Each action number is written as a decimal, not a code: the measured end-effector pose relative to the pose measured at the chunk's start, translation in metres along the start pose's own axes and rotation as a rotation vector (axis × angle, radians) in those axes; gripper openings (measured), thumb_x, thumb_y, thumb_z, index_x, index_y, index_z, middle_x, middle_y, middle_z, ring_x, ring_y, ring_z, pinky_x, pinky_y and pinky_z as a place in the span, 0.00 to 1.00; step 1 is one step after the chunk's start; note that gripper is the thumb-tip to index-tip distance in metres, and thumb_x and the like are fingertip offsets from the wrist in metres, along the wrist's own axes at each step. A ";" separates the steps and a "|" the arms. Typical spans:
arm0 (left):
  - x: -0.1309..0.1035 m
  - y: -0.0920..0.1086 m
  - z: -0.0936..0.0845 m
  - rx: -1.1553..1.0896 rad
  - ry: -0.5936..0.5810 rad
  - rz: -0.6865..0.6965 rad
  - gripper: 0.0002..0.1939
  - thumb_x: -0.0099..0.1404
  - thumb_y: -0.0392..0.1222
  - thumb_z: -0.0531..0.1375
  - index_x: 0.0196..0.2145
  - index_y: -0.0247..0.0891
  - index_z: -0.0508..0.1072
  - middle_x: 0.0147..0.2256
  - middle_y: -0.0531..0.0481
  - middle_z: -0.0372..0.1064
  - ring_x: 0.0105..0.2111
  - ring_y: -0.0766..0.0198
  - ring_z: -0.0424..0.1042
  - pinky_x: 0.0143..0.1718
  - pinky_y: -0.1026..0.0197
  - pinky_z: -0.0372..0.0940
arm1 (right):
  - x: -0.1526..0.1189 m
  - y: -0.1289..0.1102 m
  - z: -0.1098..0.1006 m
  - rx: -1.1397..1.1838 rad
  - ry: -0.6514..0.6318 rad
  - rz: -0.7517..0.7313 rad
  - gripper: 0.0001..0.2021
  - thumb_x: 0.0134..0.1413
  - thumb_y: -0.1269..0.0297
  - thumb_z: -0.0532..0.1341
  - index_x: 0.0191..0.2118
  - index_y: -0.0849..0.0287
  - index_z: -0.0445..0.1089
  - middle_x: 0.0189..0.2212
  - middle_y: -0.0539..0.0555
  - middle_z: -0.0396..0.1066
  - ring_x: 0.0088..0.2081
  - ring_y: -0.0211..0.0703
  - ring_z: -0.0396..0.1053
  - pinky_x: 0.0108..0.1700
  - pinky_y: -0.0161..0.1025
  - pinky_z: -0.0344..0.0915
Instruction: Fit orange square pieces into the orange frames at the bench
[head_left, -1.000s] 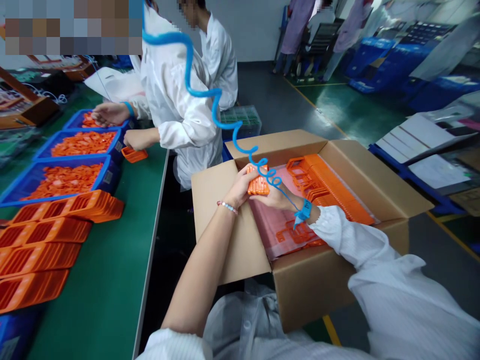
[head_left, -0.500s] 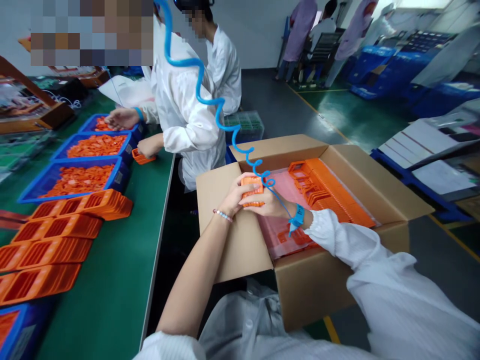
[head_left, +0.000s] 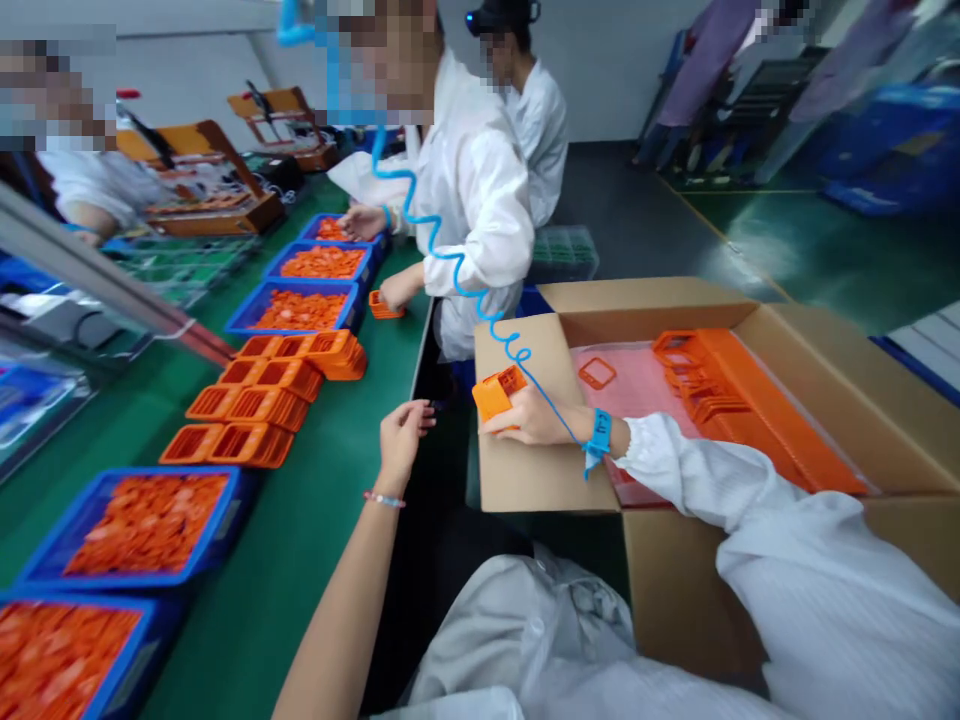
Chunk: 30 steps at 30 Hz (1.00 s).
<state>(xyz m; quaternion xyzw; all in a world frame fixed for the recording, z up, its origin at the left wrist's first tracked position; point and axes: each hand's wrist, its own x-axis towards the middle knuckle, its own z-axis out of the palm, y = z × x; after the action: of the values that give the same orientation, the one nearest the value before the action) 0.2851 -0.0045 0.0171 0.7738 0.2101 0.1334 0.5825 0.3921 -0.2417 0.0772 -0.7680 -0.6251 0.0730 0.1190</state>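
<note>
My right hand (head_left: 536,415), with a blue wrist strap on its wrist, grips a small stack of orange plastic frames (head_left: 493,394) above the near flap of a cardboard box (head_left: 555,470). My left hand (head_left: 403,437) hovers by the green table's edge, apart from the stack, its fingers loosely bent and a little apart with nothing visible in them. Inside the box, rows of orange frames (head_left: 780,420) stand along the far side. A single orange frame (head_left: 598,373) lies on pink sheeting (head_left: 637,385) there.
On the green table (head_left: 315,510) are nested stacks of orange frames (head_left: 259,400) and blue bins (head_left: 225,520) of small orange parts. A co-worker in white (head_left: 480,180) works at the table ahead. A coiled blue cord (head_left: 457,262) hangs down to my right wrist.
My left hand has let go of the orange frames and moved left toward the table. My right hand keeps the stack, now tilted. The view has turned left.
</note>
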 end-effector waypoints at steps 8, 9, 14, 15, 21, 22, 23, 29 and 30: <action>-0.097 -0.047 -0.042 0.480 -0.060 0.237 0.14 0.68 0.38 0.52 0.43 0.38 0.77 0.42 0.42 0.79 0.41 0.56 0.77 0.46 0.54 0.68 | 0.138 -0.053 -0.001 -0.198 -0.177 -0.217 0.16 0.56 0.70 0.63 0.49 0.51 0.77 0.36 0.53 0.80 0.36 0.43 0.75 0.34 0.34 0.60; -0.102 -0.048 -0.041 0.529 -0.102 0.274 0.14 0.67 0.36 0.52 0.42 0.38 0.77 0.41 0.42 0.79 0.41 0.55 0.77 0.45 0.54 0.68 | 0.156 -0.062 0.001 -0.225 -0.202 -0.255 0.16 0.56 0.71 0.62 0.49 0.51 0.78 0.35 0.53 0.80 0.36 0.43 0.75 0.34 0.34 0.59; -0.112 -0.054 -0.032 0.718 -0.256 0.420 0.09 0.63 0.33 0.56 0.35 0.34 0.77 0.32 0.42 0.77 0.34 0.54 0.77 0.41 0.53 0.68 | 0.230 -0.100 0.026 -0.327 -0.312 -0.438 0.18 0.53 0.75 0.62 0.48 0.53 0.78 0.35 0.56 0.80 0.35 0.44 0.75 0.34 0.36 0.60; -0.112 -0.055 -0.031 0.744 -0.268 0.436 0.08 0.63 0.33 0.57 0.34 0.34 0.76 0.32 0.41 0.77 0.34 0.53 0.77 0.41 0.52 0.68 | 0.240 -0.106 0.032 -0.345 -0.333 -0.473 0.19 0.52 0.76 0.62 0.48 0.54 0.78 0.35 0.56 0.80 0.35 0.44 0.75 0.35 0.36 0.60; -0.113 -0.060 -0.028 0.830 -0.289 0.481 0.07 0.65 0.34 0.57 0.36 0.33 0.76 0.33 0.41 0.77 0.35 0.54 0.78 0.40 0.52 0.68 | 0.273 -0.156 0.063 -0.406 -0.449 -0.687 0.20 0.55 0.75 0.60 0.51 0.55 0.76 0.34 0.58 0.79 0.35 0.45 0.75 0.34 0.37 0.59; -0.113 -0.061 -0.027 0.837 -0.290 0.483 0.07 0.65 0.34 0.57 0.37 0.33 0.76 0.33 0.41 0.77 0.36 0.54 0.78 0.40 0.52 0.68 | 0.275 -0.165 0.066 -0.412 -0.464 -0.719 0.19 0.55 0.75 0.59 0.51 0.56 0.76 0.34 0.58 0.79 0.35 0.45 0.75 0.33 0.37 0.59; -0.113 -0.061 -0.026 0.843 -0.291 0.484 0.07 0.65 0.35 0.57 0.37 0.33 0.76 0.34 0.41 0.77 0.36 0.54 0.78 0.40 0.52 0.68 | 0.278 -0.173 0.069 -0.418 -0.477 -0.749 0.19 0.55 0.75 0.59 0.50 0.56 0.76 0.34 0.58 0.79 0.35 0.45 0.75 0.33 0.37 0.59; -0.111 -0.064 -0.025 0.845 -0.288 0.492 0.08 0.65 0.36 0.58 0.38 0.33 0.77 0.35 0.40 0.78 0.36 0.53 0.78 0.37 0.53 0.69 | 0.293 -0.196 0.083 -0.444 -0.506 -0.846 0.19 0.58 0.75 0.56 0.53 0.57 0.74 0.34 0.59 0.77 0.34 0.45 0.73 0.33 0.38 0.57; -0.111 -0.064 -0.025 0.842 -0.286 0.495 0.08 0.65 0.36 0.58 0.38 0.33 0.77 0.35 0.41 0.78 0.36 0.53 0.78 0.37 0.53 0.69 | 0.295 -0.196 0.084 -0.448 -0.504 -0.849 0.20 0.59 0.74 0.56 0.54 0.57 0.74 0.34 0.59 0.77 0.34 0.45 0.73 0.33 0.38 0.57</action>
<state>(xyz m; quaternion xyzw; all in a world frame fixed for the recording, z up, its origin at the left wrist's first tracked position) 0.1658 -0.0220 -0.0327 0.9786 -0.0258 0.0637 0.1940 0.2466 0.0918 0.0606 -0.4132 -0.8898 0.0652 -0.1822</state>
